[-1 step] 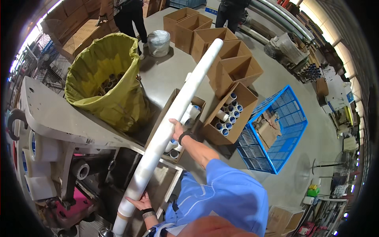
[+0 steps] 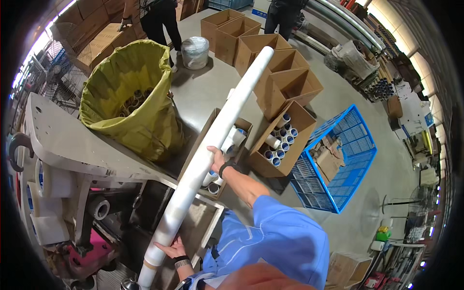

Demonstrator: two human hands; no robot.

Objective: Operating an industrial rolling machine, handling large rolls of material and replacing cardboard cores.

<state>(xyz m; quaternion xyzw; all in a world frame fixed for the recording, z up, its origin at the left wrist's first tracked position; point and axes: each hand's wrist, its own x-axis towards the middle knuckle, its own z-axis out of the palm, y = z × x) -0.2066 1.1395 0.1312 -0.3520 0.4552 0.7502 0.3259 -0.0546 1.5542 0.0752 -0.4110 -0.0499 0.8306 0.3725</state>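
A long white roll [image 2: 227,121], like a log of film or tape, slants from the lower left to the upper middle. A narrow brown band rings it near its lower end. My right hand [image 2: 216,159] is wrapped round its middle, the thumb on top and the other fingers mostly hidden behind. Lower down, my left hand [image 2: 173,248] supports the roll from its side, thumb laid against it and fingers curving beneath. The roll passes over a machine frame [image 2: 106,166] and a metal-edged tray [image 2: 212,215].
A yellow-green sack [image 2: 159,130] of cardboard cores stands at left. Beyond the roll are a carton of small white rolls [image 2: 261,164], several open cartons [image 2: 295,89] and a blue crate [image 2: 357,159] with cardboard. A wrapped bundle [image 2: 195,53] and two people [image 2: 162,24] are farther back.
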